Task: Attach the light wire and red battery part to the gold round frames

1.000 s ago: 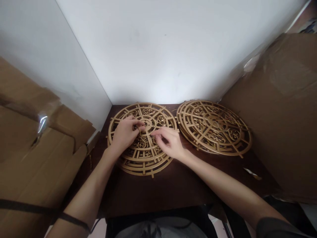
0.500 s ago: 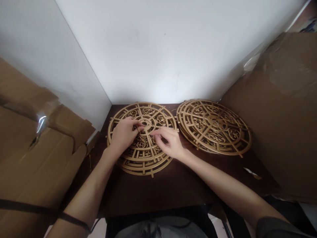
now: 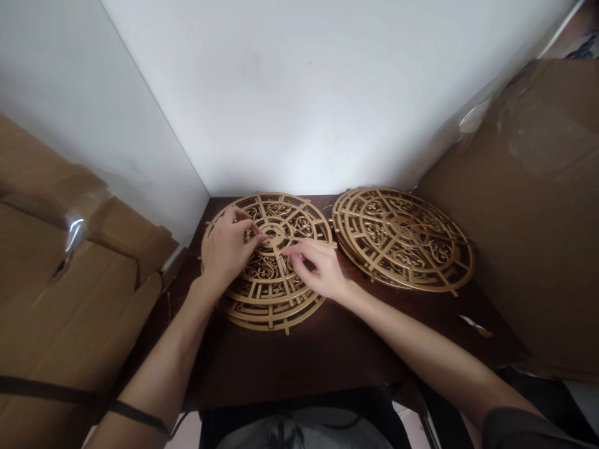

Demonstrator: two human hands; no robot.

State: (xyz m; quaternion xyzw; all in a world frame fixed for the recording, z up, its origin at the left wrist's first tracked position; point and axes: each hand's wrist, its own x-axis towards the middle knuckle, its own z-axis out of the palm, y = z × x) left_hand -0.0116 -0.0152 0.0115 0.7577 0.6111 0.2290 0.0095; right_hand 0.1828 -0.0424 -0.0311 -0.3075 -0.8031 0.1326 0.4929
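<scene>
- Gold-coloured openwork discs lie in a stack [image 3: 269,274] on the dark brown table [image 3: 327,349], just left of a second stack of discs [image 3: 402,240] of the same pattern; the two piles almost touch at their rims.
- Over the near stack, the left hand [image 3: 227,249] rests palm down on the top disc's left half, fingers spread and reaching toward the round hub [image 3: 271,232] at its centre. It lies loose on the lattice, gripping nothing that I can make out.
- Right of that hub, the right hand [image 3: 318,268] sits on the same disc with fingers curled and thumb and forefinger pinched together at a spoke. Whether they hold a small piece or only press the lattice is too fine to tell.
- Behind both stacks, a white wall [image 3: 304,93] meets the table's far edge.
- Left of the near stack stands an opened cardboard box [image 3: 70,280] with clear tape on its flaps; right of the second stack stands a larger cardboard box [image 3: 538,218].
- Near the larger box, a small pale scrap [image 3: 475,324] lies on the table.
- A dark strap [image 3: 135,411] circles the left forearm.
</scene>
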